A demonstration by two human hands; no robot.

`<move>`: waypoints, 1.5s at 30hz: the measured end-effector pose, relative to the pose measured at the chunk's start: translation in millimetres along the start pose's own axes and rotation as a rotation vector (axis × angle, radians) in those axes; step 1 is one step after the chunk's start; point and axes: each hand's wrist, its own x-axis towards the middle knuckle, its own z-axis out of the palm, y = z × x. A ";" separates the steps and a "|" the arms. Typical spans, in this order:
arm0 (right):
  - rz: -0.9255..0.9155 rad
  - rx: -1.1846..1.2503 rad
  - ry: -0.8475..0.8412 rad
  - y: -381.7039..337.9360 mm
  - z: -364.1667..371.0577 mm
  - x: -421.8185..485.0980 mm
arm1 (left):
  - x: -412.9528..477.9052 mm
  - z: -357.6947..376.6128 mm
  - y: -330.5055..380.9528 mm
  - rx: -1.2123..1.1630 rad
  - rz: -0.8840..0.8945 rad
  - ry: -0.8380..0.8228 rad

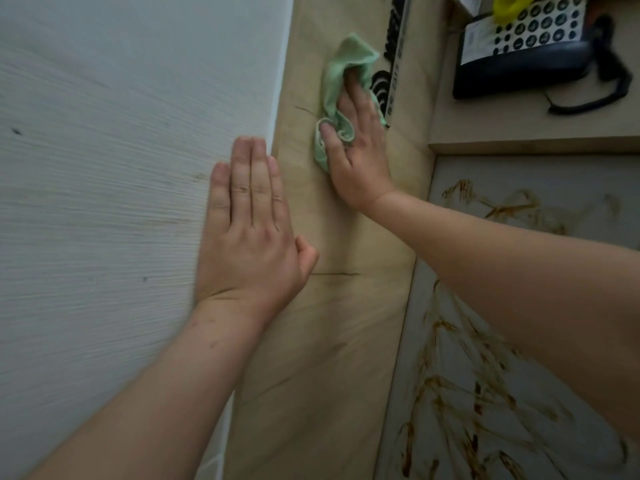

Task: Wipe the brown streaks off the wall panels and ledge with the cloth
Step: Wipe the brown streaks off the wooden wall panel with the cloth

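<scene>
Green crumpled cloth (349, 60), beige panel (311, 341)

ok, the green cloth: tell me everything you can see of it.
The cloth is pale mint green, soft and fuzzy like microfibre, with a stitched hem showing at one fold. It is crumpled into a long bunch, not spread flat, and lies pressed against the tan panel. The right hand covers its middle: a fold bunches between thumb and forefinger, and the upper end curls over the fingertips. Its right edge reaches a black-and-white printed strip.
</scene>
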 end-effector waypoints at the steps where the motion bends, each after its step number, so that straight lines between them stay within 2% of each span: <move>1: 0.099 0.040 0.016 0.5 -0.4 4.3 | -0.2 -0.1 1.0 -0.001 0.001 0.001; 4: 0.260 0.134 0.000 -16.8 1.1 4.2 | -0.8 -0.9 1.4 0.006 0.003 -0.010; 7: 0.137 0.126 -0.045 -39.2 0.5 4.7 | 0.6 0.3 0.2 0.009 0.015 0.001; 10: 0.049 0.094 -0.010 -45.6 -4.2 24.9 | 0.2 0.6 0.1 0.007 0.025 0.008; 13: 0.100 0.133 0.021 -45.3 -10.8 53.1 | 1.8 0.2 0.3 0.017 0.021 0.005; 16: 0.226 0.221 0.083 -44.7 -9.3 51.9 | 2.9 -0.1 1.5 -0.007 0.018 -0.001; 18: 0.266 0.211 0.036 -43.6 -3.0 20.4 | 2.2 0.4 0.4 -0.011 0.013 0.007; 22: 0.192 0.088 -0.170 -3.8 1.5 -70.6 | 1.7 0.4 0.3 -0.002 0.021 0.016; 24: 0.362 0.097 -0.192 17.5 3.1 -78.8 | 1.8 -0.4 0.2 0.007 0.016 0.014; 27: 0.723 0.230 -0.116 18.4 4.3 -51.8 | 2.8 -0.9 2.1 0.019 0.015 0.002; 28: 0.756 0.262 -0.101 9.0 4.7 -44.5 | 2.3 -1.4 2.4 0.017 0.016 -0.009; 29: 0.712 0.277 -0.091 -3.6 5.3 -39.0 | 1.7 -1.8 2.0 0.015 0.011 -0.018; 32: 0.324 0.269 -0.020 -36.9 7.8 -30.0 | 1.3 -0.9 1.0 0.012 0.008 -0.015; 33: 0.253 0.268 0.014 -39.8 7.9 -23.8 | 0.7 -0.5 0.8 0.010 0.008 -0.014; 36: 0.252 0.228 0.067 -24.5 9.4 -9.7 | 1.5 -1.7 1.5 0.013 0.012 -0.015; 39: 0.360 0.212 0.036 2.3 15.6 -42.2 | 0.1 -2.4 1.5 0.032 0.009 -0.034; 41: 0.506 0.198 -0.034 28.6 19.6 -68.7 | -0.4 -2.5 1.0 0.050 0.008 -0.037; 45: 1.120 0.257 -0.120 93.5 14.9 -71.8 | 0.5 -2.7 2.5 0.059 0.005 -0.030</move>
